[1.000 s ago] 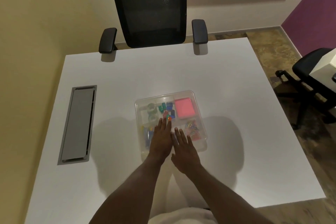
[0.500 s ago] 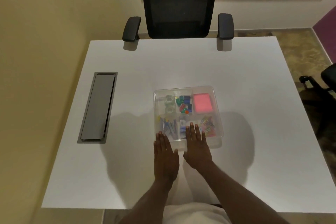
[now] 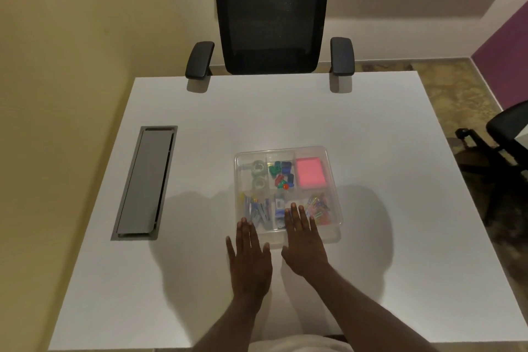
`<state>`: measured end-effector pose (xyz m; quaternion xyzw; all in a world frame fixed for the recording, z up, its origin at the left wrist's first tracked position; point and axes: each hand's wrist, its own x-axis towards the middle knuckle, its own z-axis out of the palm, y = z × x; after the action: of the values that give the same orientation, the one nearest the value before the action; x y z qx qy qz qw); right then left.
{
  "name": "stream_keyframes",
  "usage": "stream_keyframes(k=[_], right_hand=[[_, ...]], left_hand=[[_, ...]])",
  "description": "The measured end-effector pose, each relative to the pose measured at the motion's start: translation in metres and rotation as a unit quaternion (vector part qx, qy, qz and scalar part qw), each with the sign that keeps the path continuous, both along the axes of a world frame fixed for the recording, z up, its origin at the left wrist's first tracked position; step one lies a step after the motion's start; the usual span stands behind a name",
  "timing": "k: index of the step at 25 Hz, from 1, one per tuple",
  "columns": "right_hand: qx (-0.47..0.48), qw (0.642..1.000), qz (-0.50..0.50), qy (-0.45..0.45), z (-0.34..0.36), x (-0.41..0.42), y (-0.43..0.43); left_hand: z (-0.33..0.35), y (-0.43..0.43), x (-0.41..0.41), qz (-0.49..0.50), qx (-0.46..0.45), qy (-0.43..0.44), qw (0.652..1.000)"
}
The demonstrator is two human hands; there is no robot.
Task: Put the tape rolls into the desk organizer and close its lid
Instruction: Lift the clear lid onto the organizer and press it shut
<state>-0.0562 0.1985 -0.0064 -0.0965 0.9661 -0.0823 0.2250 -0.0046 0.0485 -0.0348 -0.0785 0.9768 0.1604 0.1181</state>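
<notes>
No readable writing or brand marks anywhere; everything too small or blurred. Room: yellowish wall on the left, purple wall far right, patterned brown floor. White table (image 3: 371, 151) fills most of the view, with one grey cable-tray cover (image 3: 145, 181) set flush into its left side. One black mesh office chair (image 3: 271, 11) pushed up to the far edge, part of a second chair (image 3: 505, 131) at the right. One clear desk organizer (image 3: 334, 180) sits mid-table, near side; clear lid looks to be down on it, can't confirm it's latched. Six compartments, three per row. Two clear tape rolls (image 3: 258, 176) in the back-left compartment, one behind the other. Back middle: coloured clips or pins, count unclear. Back right: one pink sticky-note pad (image 3: 310, 173). Front row: blue and mixed-colour clips, uncountable. Left hand (image 3: 250, 257) flat, fingers spread, empty, at the organizer's near-left corner. Right hand (image 3: 304, 240) flat, empty, fingers over the near edge of the lid. Hands side by side, not touching.
</notes>
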Motion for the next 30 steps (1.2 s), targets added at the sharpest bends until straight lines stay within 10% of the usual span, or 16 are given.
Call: stream_keyframes(k=[11, 20, 30], right_hand=[[-0.100, 0.965, -0.158, 0.183, 0.019, -0.051, 0.040], [-0.245, 0.883, -0.396, -0.057, 0.005, -0.108, 0.097], [-0.239, 0.881, -0.409, -0.011, -0.010, -0.131, 0.107]], left_hand=[[0.031, -0.021, -0.085, 0.100, 0.055, -0.009, 0.993], [0.021, -0.026, -0.144, 0.294, 0.264, -0.051, 0.917], [0.022, -0.023, -0.181, 0.334, 0.288, -0.026, 0.897]])
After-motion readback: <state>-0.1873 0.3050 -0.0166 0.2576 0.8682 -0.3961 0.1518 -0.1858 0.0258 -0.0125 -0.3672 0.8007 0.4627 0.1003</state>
